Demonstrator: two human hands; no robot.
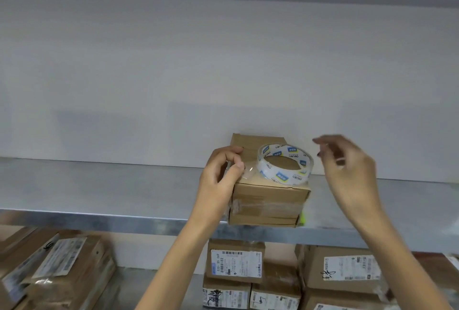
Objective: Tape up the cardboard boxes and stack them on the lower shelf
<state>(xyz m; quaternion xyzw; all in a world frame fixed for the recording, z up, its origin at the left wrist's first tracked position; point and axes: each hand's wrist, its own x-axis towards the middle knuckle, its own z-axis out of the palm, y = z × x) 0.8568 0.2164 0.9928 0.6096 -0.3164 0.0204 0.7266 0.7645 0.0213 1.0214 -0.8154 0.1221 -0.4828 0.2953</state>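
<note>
One cardboard box [268, 200] at the front edge of the metal shelf [99, 185], one roll of tape [285, 164] lying flat on top. Wide bare shelf to the left. Several labelled boxes [234, 261] on the lower level. Left hand [222, 175] pinching the tape end against the box's left top edge. Right hand [347, 168] blurred, fingers loosely spread, empty, beside the roll.

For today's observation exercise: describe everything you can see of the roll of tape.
The roll of tape is a ring of clear tape with blue and yellow printed labels. It lies flat on top of the brown cardboard box on the metal shelf. A loose clear end runs left under the left hand. The right hand is off it.
</note>
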